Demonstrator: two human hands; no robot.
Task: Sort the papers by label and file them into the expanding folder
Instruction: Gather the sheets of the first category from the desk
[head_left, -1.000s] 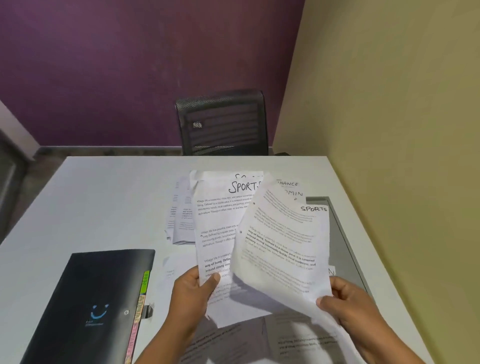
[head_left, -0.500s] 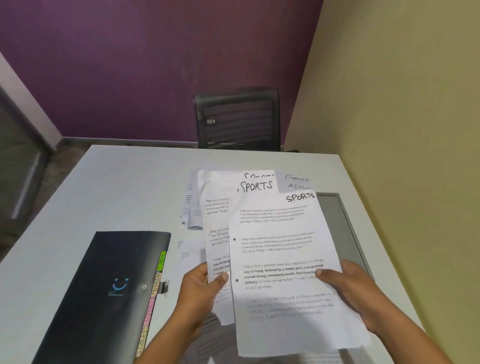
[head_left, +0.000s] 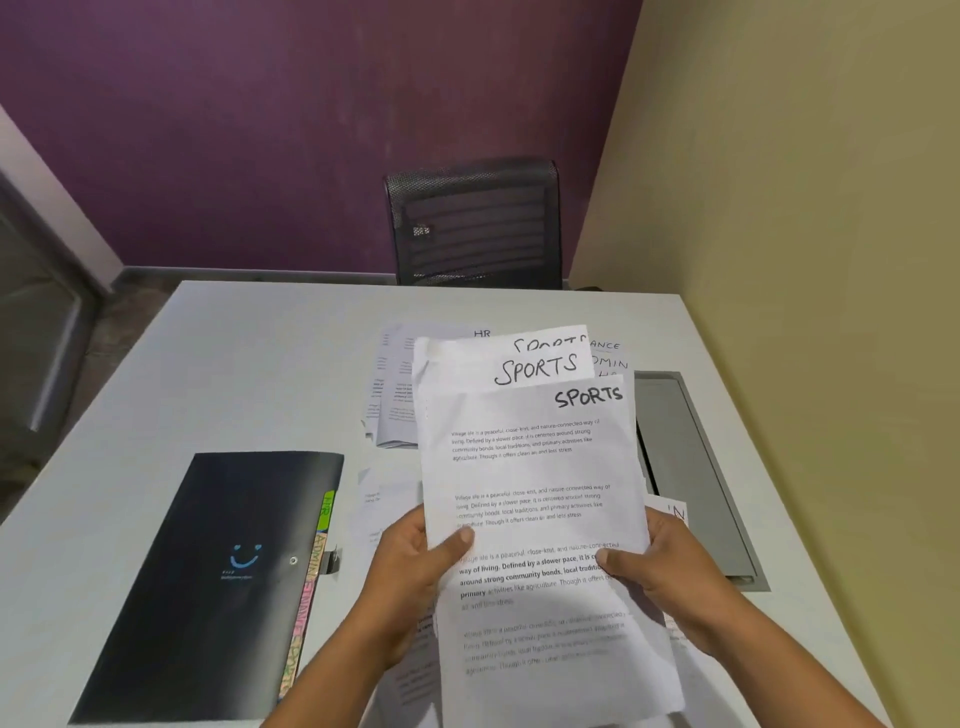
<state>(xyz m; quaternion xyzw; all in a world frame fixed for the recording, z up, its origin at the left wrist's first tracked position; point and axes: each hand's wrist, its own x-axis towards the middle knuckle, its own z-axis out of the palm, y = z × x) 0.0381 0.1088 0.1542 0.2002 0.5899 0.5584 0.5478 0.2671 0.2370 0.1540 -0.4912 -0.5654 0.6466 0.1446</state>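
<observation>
Head view. SPORTS sheets (head_left: 530, 467): stack held above the table (head_left: 260, 364), pinched at both side edges by left hand (head_left: 415, 566) and right hand (head_left: 670, 577), thumbs on top. Expanding folder (head_left: 208, 582): flat, left of the grip. Loose papers (head_left: 395, 384): beyond the grip.

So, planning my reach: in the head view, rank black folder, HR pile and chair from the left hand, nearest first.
From the left hand, gripping the SPORTS sheets:
1. black folder, just left.
2. HR pile, farther ahead.
3. chair, farthest, straight ahead.
</observation>
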